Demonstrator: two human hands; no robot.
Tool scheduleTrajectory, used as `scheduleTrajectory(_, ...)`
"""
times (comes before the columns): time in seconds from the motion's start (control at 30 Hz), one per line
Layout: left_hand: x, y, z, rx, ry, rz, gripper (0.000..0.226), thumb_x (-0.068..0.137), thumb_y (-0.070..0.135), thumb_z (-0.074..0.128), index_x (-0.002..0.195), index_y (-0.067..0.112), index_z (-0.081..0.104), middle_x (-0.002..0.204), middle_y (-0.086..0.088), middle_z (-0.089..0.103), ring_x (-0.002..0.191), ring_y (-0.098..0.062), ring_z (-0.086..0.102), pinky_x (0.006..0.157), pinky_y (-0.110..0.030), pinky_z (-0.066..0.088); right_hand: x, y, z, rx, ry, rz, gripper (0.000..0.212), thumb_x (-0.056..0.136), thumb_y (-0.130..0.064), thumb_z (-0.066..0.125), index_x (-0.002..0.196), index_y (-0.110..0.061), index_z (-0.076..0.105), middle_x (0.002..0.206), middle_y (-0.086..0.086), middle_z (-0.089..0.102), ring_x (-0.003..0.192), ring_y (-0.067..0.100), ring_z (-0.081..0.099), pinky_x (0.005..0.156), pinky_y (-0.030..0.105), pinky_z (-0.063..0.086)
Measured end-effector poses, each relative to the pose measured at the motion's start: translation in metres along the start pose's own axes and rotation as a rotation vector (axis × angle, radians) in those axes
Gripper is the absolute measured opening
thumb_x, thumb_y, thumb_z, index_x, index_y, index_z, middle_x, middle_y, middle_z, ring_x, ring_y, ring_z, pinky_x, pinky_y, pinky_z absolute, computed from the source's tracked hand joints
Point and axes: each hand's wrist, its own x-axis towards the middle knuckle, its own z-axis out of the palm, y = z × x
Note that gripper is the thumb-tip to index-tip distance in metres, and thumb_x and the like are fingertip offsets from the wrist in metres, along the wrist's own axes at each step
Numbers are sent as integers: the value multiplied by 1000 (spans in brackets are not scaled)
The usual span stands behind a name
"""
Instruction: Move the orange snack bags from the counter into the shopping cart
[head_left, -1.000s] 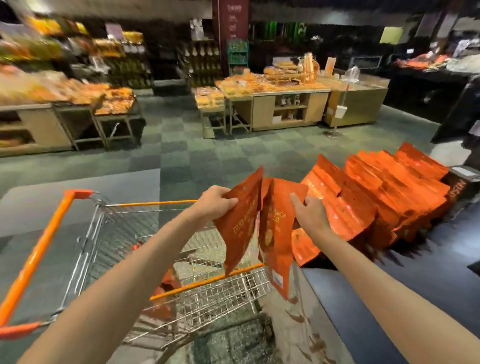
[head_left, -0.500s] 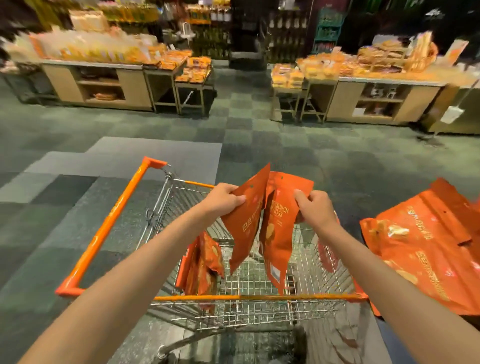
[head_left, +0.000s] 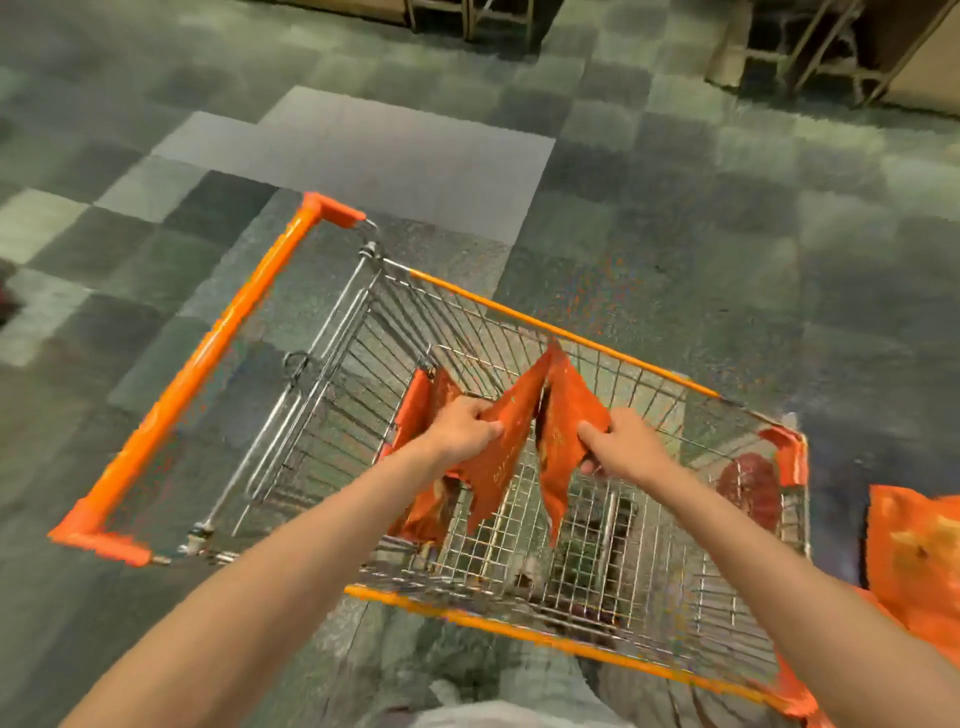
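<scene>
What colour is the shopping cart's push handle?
Orange, on the silver wire shopping cart; its long orange push handle shows best in the head view.

View: tipped down since a second ago; the far store shelves and displays are gone from sight, and the floor (head_left: 675, 218) fills the top.
Shopping cart (head_left: 519, 312): was low and left, now directly below, its whole basket visible.
Left hand (head_left: 460, 428): has come from above the cart rim to inside the basket outline, gripping its snack bag (head_left: 498, 441).
Right hand (head_left: 626, 447): likewise lower, over the basket, gripping the second snack bag (head_left: 563, 436).
Bags on the table (head_left: 914, 551): the long orange row has shrunk to a patch at the right edge.
Bags already in the cart (head_left: 426, 410): now seen behind the left hand.
</scene>
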Motion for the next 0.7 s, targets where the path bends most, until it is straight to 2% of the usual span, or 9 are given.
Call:
scheduleTrajectory(0.07, 15, -14, 12, 46, -8, -64, 9, 89, 12, 58, 88, 14, 67, 82, -4, 64, 73, -17, 62, 68, -31, 57, 20, 12, 5, -73, -154, 42, 23, 93, -14, 50, 78, -5, 64, 54, 3, 67, 44, 12, 63, 43, 23, 50)
scheduleTrajectory(0.13, 32, -33, 27, 53, -17, -147, 12, 88, 12, 58, 82, 19, 66, 79, -5, 64, 71, -18, 60, 66, -29, 53, 43, 30, 17, -94, -324, 107, 18, 94, -11, 50, 80, -6, 61, 66, 9, 70, 59, 22, 68, 53, 31, 54)
scheduleTrajectory(0.23, 50, -59, 45, 63, -24, -249, 11, 87, 12, 58, 89, 19, 67, 83, -12, 68, 72, -20, 61, 67, -29, 50, 67, 55, 39, -52, -460, 223, 16, 97, -9, 45, 89, -4, 58, 75, 13, 70, 61, 22, 67, 45, 24, 48)
scheduleTrajectory(0.3, 61, -75, 54, 60, -24, -298, 11, 87, 10, 58, 90, 14, 69, 89, -20, 70, 77, -28, 66, 70, -33, 53, 79, 68, 52, -19, -466, 268, 21, 99, -12, 42, 97, 1, 58, 77, 15, 71, 61, 20, 67, 43, 23, 48)
scheduleTrajectory(0.4, 73, -89, 63, 56, -31, -345, 12, 89, 9, 57, 84, 18, 64, 72, -6, 62, 65, -22, 59, 56, -22, 46, 91, 82, 70, -56, -467, 291, 27, 102, -19, 38, 104, 2, 55, 84, 18, 70, 62, 20, 67, 46, 22, 50)
scheduleTrajectory(0.47, 84, -97, 67, 15, -31, -370, 14, 90, 11, 56, 81, 18, 62, 75, -4, 60, 66, -19, 55, 59, -24, 45, 99, 91, 84, -106, -469, 249, 32, 102, -23, 36, 104, 1, 57, 81, 14, 70, 67, 23, 70, 55, 29, 57)
scheduleTrajectory(0.53, 93, -104, 69, 6, -37, -389, 17, 91, 13, 55, 76, 19, 61, 76, -4, 59, 69, -19, 55, 65, -28, 46, 98, 94, 93, -150, -445, 169, 36, 103, -25, 34, 94, 1, 58, 76, 8, 68, 73, 25, 71, 64, 40, 59)
scheduleTrajectory(0.6, 104, -116, 70, 4, -2, -409, 16, 91, 15, 55, 80, 19, 65, 76, -3, 62, 71, -20, 58, 71, -33, 51, 104, 99, 105, -169, -386, 107, 39, 103, -25, 34, 78, -7, 57, 71, 2, 66, 69, 24, 71, 63, 43, 58)
scheduleTrajectory(0.7, 108, -121, 64, 19, 76, -422, 18, 94, 16, 54, 102, 20, 69, 87, -2, 65, 83, -23, 62, 77, -31, 50, 111, 103, 115, -162, -264, 27, 42, 102, -30, 34, 66, -19, 52, 67, 5, 67, 54, 21, 63, 45, 29, 46)
